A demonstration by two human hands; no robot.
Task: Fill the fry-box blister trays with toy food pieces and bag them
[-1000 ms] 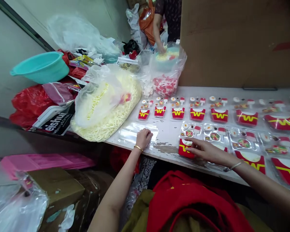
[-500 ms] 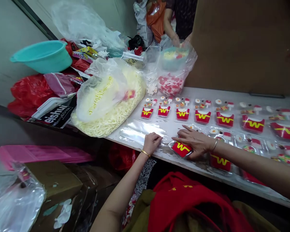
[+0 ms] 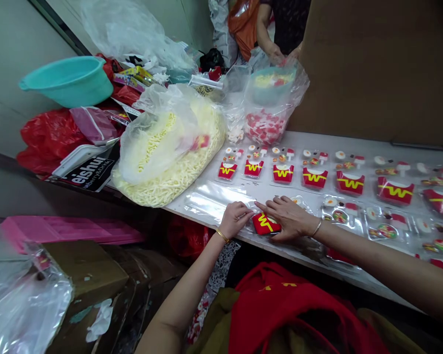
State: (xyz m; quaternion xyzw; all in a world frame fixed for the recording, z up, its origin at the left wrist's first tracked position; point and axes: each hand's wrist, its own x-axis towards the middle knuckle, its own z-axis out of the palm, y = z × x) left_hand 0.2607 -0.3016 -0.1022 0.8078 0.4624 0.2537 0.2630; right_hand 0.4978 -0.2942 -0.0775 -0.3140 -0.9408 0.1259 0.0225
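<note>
My left hand (image 3: 237, 220) is closed in a pinch on the edge of a clear plastic bag (image 3: 208, 197), one of a flat stack on the table. Close beside it, my right hand (image 3: 288, 216) grips a clear blister pack (image 3: 265, 223) with a red, fries-box-shaped piece marked by a yellow W. Its fingers lie over the top and the thumb is at the near side. The pack lies tilted against the bag's mouth; whether its tip is inside the bag, I cannot tell. Rows of similar packs (image 3: 315, 178) lie behind and to the right.
A large bag of pale yellow strips (image 3: 158, 196) rests left of the stack. Behind stand a bag of red and white pieces (image 3: 266, 127), a turquoise basin (image 3: 68, 81) and a brown cardboard panel (image 3: 376, 69). A co-worker's hands (image 3: 280, 55) are at a bag at the back.
My right hand has slid the blister pack left, up to my left hand, which stays at the bag's edge. The view has shifted slightly.
</note>
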